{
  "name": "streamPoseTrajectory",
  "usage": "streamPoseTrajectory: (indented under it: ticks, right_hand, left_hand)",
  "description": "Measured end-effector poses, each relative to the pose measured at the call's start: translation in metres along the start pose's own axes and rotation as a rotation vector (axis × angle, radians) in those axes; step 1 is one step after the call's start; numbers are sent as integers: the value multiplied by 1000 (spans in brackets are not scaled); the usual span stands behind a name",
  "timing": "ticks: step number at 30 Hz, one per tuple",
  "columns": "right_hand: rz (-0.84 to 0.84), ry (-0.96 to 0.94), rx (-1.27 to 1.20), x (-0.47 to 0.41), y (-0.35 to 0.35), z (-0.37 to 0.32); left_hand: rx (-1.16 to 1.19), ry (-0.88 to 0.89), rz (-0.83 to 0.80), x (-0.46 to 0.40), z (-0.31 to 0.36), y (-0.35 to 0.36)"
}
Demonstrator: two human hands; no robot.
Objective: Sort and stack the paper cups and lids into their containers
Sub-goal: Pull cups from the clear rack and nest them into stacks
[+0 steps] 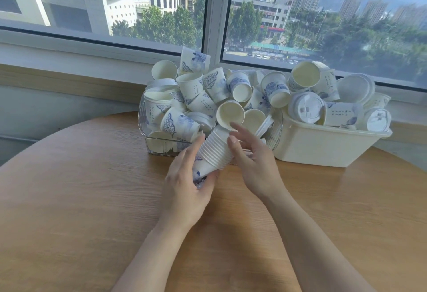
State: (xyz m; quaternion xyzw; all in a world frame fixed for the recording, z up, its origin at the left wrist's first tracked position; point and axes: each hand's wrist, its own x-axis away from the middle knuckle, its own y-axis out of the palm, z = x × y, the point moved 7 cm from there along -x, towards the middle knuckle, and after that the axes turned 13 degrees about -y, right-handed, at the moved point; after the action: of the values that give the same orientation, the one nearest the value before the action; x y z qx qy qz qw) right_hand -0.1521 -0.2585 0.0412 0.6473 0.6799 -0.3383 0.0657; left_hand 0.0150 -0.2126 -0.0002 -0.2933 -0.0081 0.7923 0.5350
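— Over the worktop (92,187), left hand (187,183) grips the nested cup stack (213,151); right hand (251,153) steadies it, fingers loosely curved.

— Stacking step, likely; next needs another loose cup from the clear bin (147,139).

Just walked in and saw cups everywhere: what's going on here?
A person is nesting paper cups at a wooden table. The left hand grips the base of a tilted stack of cups; the right hand steadies its side. Behind, a clear bin and a cream tub overflow with loose cups and lids.
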Motion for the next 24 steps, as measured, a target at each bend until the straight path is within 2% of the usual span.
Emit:
streamPoseTrajectory:
  ticks: [4,9,13,19,24]
  right_hand:
    - [9,-82,391,-23,-12,5]
    - [-15,-65,543,-39,-10,15]
    - [98,-107,488,-36,-21,2]
    - [224,-92,211,-23,-43,-14]
    - [192,-68,17,-17,-49,-23]
  left_hand:
    - [-28,-19,55,0,-3,-3]
    - [-15,-45,57,-2,-8,-4]
    - [-2,-41,60,-3,-8,-6]
    - [21,-43,76,-4,-7,-9]
    - [30,-46,81,-3,-6,-11]
